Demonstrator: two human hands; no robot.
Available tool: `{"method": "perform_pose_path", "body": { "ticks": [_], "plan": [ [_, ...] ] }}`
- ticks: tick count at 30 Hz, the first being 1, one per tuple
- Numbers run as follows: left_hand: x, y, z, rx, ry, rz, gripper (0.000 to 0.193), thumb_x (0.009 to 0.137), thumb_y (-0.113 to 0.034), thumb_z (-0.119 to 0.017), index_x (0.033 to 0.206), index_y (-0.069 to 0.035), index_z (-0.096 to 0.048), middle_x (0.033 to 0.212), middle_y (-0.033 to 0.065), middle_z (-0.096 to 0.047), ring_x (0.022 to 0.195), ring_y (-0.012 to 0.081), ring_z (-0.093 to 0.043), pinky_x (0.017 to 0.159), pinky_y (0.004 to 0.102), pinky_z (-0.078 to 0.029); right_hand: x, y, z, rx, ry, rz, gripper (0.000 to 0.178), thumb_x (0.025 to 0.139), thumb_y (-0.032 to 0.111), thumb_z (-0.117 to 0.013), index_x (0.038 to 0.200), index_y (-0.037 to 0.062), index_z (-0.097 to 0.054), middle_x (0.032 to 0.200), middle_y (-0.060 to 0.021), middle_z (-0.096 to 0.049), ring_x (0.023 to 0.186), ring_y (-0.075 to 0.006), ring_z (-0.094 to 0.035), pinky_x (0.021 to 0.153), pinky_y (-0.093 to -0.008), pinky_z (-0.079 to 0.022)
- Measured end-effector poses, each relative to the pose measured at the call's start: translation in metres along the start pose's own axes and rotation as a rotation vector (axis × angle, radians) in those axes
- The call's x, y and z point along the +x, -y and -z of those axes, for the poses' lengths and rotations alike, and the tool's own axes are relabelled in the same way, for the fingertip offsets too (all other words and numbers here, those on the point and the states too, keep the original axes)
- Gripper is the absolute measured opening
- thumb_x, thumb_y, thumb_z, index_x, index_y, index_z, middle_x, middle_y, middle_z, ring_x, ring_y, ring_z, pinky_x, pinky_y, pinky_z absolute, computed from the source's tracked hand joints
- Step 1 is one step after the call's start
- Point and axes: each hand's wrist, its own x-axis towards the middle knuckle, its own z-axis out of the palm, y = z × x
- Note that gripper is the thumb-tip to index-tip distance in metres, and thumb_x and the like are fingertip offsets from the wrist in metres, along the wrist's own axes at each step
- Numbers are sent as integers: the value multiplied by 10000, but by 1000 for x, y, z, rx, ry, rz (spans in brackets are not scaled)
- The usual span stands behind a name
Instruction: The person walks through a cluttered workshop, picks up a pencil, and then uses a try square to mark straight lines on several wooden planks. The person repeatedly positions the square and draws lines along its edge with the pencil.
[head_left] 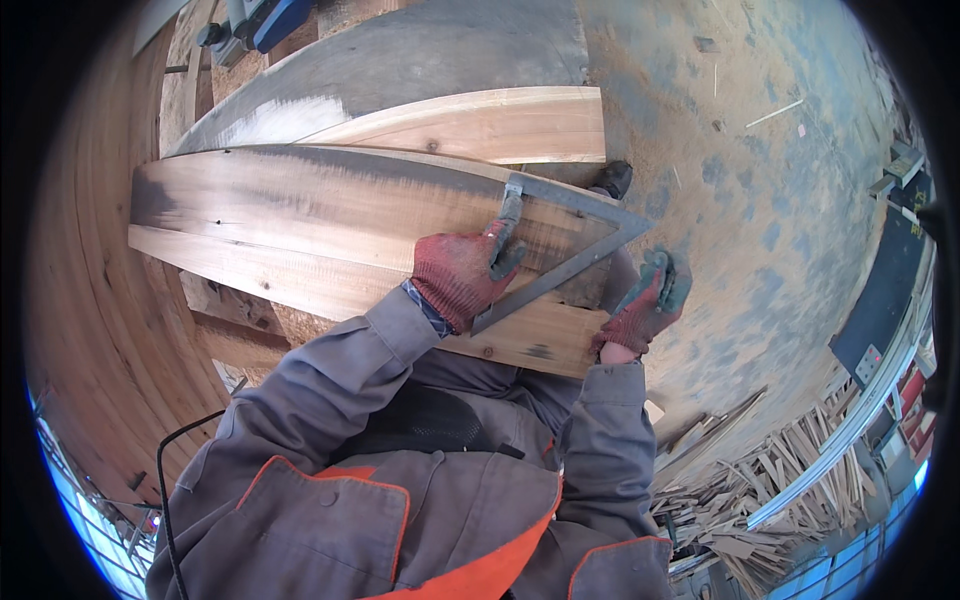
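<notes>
A V-shaped grey metal carpenter's square [565, 262] lies across the right end of a wide wooden panel [330, 200], its corner past the panel's end. My left hand [465, 270], in a red knit glove with dark coated fingers, rests over the panel. Its index finger presses the tip of the square's far arm, and the thumb is bent between the two arms. My right hand [650, 298], gloved alike, is raised beside the corner, apart from the square. Its fingers are curled inward; whatever they may hold is hidden.
Behind the panel lie a curved plank [480, 125] and a dark grey curved board [430, 60]. A blue tool [283, 22] sits at the far left. Scrap strips [780, 480] are heaped at the lower right, on a dusty floor [740, 240]. A black cable [163, 480] hangs at the left.
</notes>
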Motion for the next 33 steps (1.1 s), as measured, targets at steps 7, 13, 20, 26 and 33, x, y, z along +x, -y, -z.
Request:
{"method": "perform_pose_path", "body": {
  "ticks": [7, 13, 20, 26, 33],
  "plan": [
    [1, -3, 2, -29, 29, 20, 488, 933, -460, -654, 1268, -105, -645, 744, 134, -713, 695, 335, -723, 608, 448, -570, -4, 77, -44, -266, 371, 12, 307, 998, 246, -661, 1085, -43, -719, 980, -151, -751, 908, -251, -711, 811, -374, -539],
    [-3, 2, -5, -72, -92, -43, 449, 934, -439, -658, 1243, -113, -650, 717, 131, -700, 671, 342, -707, 588, 459, -542, 5, 113, -136, -550, 1053, 336, 310, 970, 345, -647, 1018, 54, -742, 894, -161, -756, 858, -354, -724, 740, -451, -551],
    [-4, 4, -6, -132, -93, -58, 417, 956, -423, -602, 1180, -76, -657, 731, 127, -709, 740, 350, -719, 626, 505, -542, 2, 121, -177, -1042, 1266, 574, 359, 927, 431, -641, 1022, 102, -750, 967, -177, -746, 936, -399, -699, 812, -482, -553],
    [-2, 2, -5, -68, -37, -12, 468, 912, -448, -665, 1219, -97, -633, 761, 134, -721, 737, 356, -719, 633, 487, -550, -6, 122, -181, -1119, 1308, 607, 335, 941, 403, -626, 989, 97, -752, 932, -175, -742, 894, -396, -698, 780, -471, -549],
    [-1, 3, -9, -59, -43, -11, 505, 901, -465, -678, 1245, -99, -616, 762, 146, -719, 738, 370, -718, 643, 497, -551, -14, 144, -176, -1078, 1216, 865, 354, 956, 421, -605, 1035, 108, -751, 954, -162, -754, 884, -378, -722, 777, -460, -575]
  ]
}}
